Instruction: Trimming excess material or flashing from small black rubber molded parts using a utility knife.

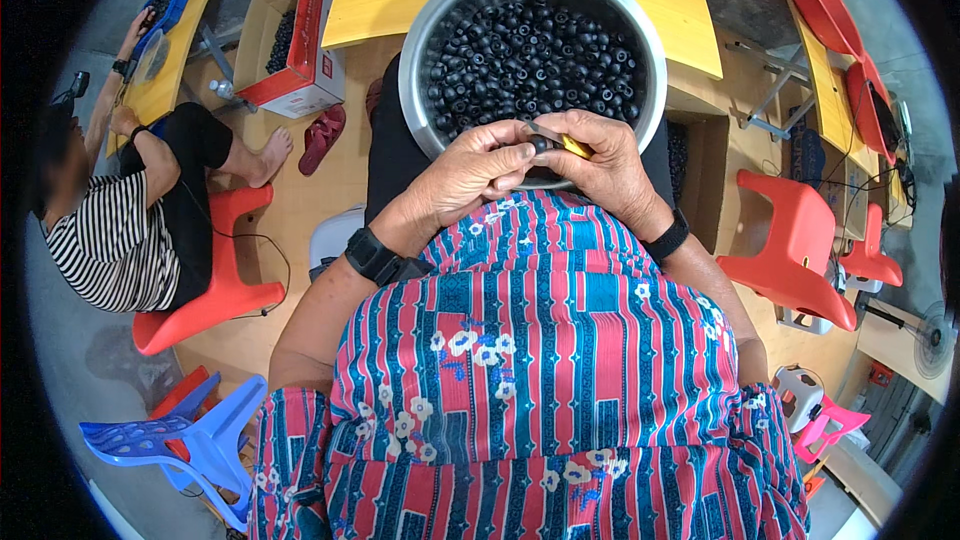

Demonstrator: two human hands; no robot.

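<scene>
One hand, the left hand [465, 168], pinches a small black ball [540, 143] over the near rim of the big metal bowl [656, 50]. The right hand [612, 162] pinches a yellow tool [576, 146] close by; if it slips off the ball, it might poke the left hand.

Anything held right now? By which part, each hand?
Left hand: small round black piece, pinched by its side. Right hand: yellow-handled tool, gripped by its handle.
</scene>
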